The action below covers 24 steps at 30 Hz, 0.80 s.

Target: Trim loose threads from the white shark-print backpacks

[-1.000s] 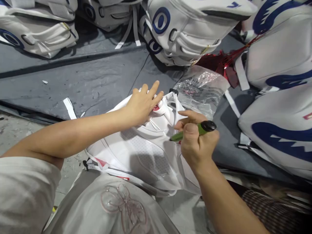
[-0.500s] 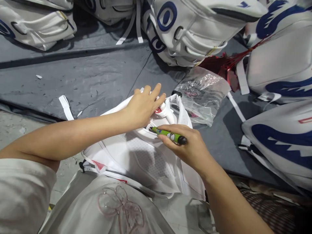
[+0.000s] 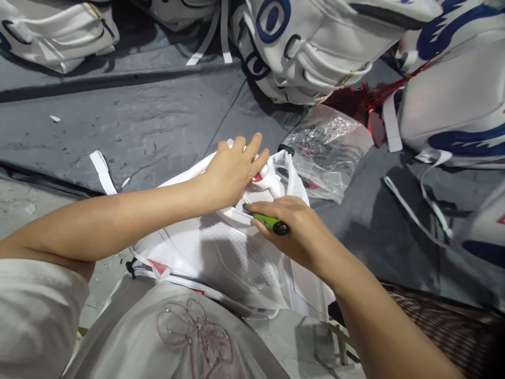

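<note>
A white backpack [image 3: 221,252] with a mesh panel and small red tags lies across my lap, its top toward the grey mat. My left hand [image 3: 232,168] presses down on the bag's top near the white handle loop [image 3: 276,173], fingers curled over the fabric. My right hand [image 3: 294,226] is closed round a green tool with a black end [image 3: 268,222]. The tool's tip points left at the bag's upper seam, just below my left hand.
A crumpled clear plastic bag [image 3: 327,150] lies just beyond the backpack. White backpacks with blue markings [image 3: 315,42] are piled at the back and right. Red netting [image 3: 355,100] sits between them. A grey mat [image 3: 130,121] covers the floor, with a loose white strap [image 3: 100,171] on it.
My right hand swung the green tool from upright at the right of the bag down to lie across the upper seam under my left hand. The view shifted slightly; my left hand stayed put.
</note>
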### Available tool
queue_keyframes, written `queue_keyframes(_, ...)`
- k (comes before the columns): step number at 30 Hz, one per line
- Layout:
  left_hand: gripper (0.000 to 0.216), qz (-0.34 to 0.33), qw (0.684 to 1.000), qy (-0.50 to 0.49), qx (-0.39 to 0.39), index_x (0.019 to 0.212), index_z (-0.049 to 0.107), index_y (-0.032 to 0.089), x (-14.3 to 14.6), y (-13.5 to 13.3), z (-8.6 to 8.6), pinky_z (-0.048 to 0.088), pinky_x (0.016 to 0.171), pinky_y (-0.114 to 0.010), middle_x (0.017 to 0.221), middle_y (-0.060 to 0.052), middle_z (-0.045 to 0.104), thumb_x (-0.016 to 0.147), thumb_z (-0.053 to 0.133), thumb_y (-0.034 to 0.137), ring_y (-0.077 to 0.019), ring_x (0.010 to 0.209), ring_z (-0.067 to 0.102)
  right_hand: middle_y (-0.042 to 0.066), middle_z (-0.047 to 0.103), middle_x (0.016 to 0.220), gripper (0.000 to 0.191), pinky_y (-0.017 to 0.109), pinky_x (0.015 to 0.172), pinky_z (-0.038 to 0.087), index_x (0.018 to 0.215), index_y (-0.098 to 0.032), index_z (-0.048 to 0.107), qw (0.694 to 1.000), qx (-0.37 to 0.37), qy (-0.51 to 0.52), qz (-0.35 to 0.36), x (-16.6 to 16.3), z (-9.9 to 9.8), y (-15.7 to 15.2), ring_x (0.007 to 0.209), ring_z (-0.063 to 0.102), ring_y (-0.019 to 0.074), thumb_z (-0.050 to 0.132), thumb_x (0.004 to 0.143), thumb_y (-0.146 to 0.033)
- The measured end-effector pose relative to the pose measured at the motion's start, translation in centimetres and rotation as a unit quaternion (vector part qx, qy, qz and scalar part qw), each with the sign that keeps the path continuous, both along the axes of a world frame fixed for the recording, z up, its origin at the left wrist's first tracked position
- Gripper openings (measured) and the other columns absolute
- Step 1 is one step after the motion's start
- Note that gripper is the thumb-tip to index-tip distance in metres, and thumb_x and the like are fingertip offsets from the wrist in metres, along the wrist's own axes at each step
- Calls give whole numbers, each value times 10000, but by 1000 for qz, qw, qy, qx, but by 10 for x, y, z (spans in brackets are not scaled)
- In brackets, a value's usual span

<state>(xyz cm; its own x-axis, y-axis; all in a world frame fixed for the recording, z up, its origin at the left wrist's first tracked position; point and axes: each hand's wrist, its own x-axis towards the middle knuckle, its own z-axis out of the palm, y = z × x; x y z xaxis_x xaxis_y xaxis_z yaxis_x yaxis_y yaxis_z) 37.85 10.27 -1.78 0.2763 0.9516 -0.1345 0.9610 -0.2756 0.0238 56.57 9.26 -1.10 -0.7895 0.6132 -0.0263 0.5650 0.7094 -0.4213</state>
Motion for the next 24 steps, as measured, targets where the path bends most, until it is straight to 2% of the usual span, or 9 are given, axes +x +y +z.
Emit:
queue_keyframes(6,891,5,999,-34,-18,1594,129,312,0,1,1,378,1030,-494,1688,-93,92,888,638,499,-441,1407,273,22,782,841,195,378,891,491,973,-258,759,999,-4,-33,-10,-1,5,-1,738,716,195,613,850,-218)
queue_keyframes(11,859,2,1000,-10,-14,1591,157,293,1,1,2,392,1016,-476,1687,-103,106,895,643,431,-410,1383,323,54,781,935,209,342,843,520,988,-235,761,1000,-14,-5,0,-2,5,0,864,728,212,597,865,-198)
queue_keyframes(14,840,-4,1000,3,-3,1579,217,257,1,1,3,409,994,-451,1676,-126,147,882,668,390,-383,1350,372,50,781,946,208,323,803,523,984,-244,759,1000,-15,-6,-4,-1,5,0,852,723,204,589,870,-203)
queue_keyframes(21,825,-13,1000,6,11,1567,261,258,0,2,0,437,960,-430,1666,-128,188,870,681,396,-350,1311,419,55,782,910,191,359,821,504,928,-247,759,998,19,-66,-16,-6,6,-3,839,727,225,582,867,-209)
queue_keyframes(24,829,-1,1000,18,17,1566,277,231,3,1,4,453,953,-456,1660,-146,205,862,682,397,-367,1311,421,41,784,860,193,356,771,513,879,-263,762,998,46,-32,-22,-5,5,-5,795,736,234,576,849,-222)
